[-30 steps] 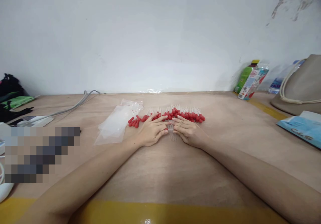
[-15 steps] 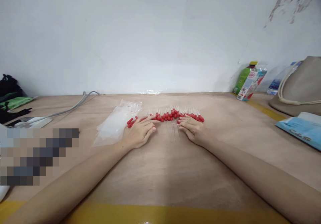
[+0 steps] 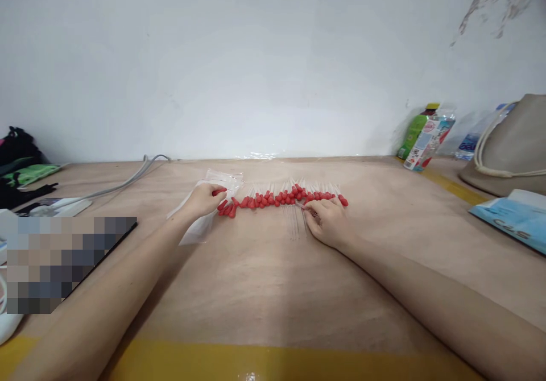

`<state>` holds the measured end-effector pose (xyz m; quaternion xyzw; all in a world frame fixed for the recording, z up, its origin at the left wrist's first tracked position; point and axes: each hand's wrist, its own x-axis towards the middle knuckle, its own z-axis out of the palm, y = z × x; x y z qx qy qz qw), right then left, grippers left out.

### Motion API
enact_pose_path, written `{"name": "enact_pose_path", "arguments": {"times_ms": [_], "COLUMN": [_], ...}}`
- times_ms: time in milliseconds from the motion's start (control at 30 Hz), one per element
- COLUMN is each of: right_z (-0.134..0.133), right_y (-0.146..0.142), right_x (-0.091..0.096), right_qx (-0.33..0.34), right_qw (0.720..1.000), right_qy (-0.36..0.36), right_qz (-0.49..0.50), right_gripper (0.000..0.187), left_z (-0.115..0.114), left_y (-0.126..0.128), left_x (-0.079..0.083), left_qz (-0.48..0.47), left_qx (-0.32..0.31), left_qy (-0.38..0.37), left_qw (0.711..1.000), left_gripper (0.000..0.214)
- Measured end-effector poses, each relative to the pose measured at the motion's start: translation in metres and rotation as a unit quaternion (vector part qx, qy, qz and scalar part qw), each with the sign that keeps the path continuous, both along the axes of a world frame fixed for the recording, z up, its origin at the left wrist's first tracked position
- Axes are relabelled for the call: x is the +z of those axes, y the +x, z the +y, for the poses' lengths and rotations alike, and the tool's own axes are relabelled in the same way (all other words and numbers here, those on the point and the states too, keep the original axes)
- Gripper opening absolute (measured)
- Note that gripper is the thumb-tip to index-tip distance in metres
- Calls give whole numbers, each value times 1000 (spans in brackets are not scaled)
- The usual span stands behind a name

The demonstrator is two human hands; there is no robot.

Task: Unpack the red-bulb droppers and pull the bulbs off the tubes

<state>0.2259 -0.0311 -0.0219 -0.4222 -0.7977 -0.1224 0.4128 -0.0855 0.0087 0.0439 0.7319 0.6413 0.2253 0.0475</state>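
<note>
My left hand [image 3: 207, 199] is closed over the left end of a row of droppers, with a red rubber bulb [image 3: 219, 191] pinched between thumb and fingers. Beneath this hand lie thin clear plastic zip bags [image 3: 198, 230]. The row of red-bulbed droppers [image 3: 264, 199] runs left to right, their clear tubes pointing toward the wall. My right hand [image 3: 330, 219] rests at the right part of the row, fingertips closed on a thin clear tube [image 3: 300, 205]. Several loose clear tubes [image 3: 293, 224] lie just left of it, pointing toward me.
A grey cable [image 3: 123, 182] and a blurred-out flat object [image 3: 72, 261] are on the left. At the back right stand a green bottle [image 3: 416, 133] and a carton [image 3: 426, 145]. A grey bag [image 3: 512, 148] and a blue packet [image 3: 512, 219] lie at the right.
My left hand has moved left and away from me, off the row's middle onto the bags, and now pinches a red bulb. My right hand has shifted slightly, its fingers drawn closer together.
</note>
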Motion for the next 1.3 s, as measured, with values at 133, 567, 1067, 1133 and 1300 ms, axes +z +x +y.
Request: {"name": "enact_pose_path", "arguments": {"times_ms": [133, 567, 1067, 1133, 1300], "right_z": [1, -6, -7, -6, -2], "right_y": [-2, -2, -3, -4, -2], "right_x": [-3, 8, 10, 8, 7], "right_qx": [13, 59, 44, 29, 6], "right_qw": [998, 991, 994, 997, 998], "right_qy": [50, -56, -82, -72, -49], "right_qz": [-36, -106, -53, -21, 50], "right_gripper": [15, 42, 37, 30, 24], "left_z": [-5, -5, 0, 0, -8], "left_y": [5, 21, 36, 36, 45], "left_x": [-7, -13, -27, -24, -18], "left_qz": [13, 60, 48, 19, -74], "left_qx": [-8, -4, 6, 40, 43], "left_qy": [-14, 105, 123, 140, 207], "left_qw": [1000, 993, 991, 989, 975], "left_gripper": [30, 34, 27, 27, 19]}}
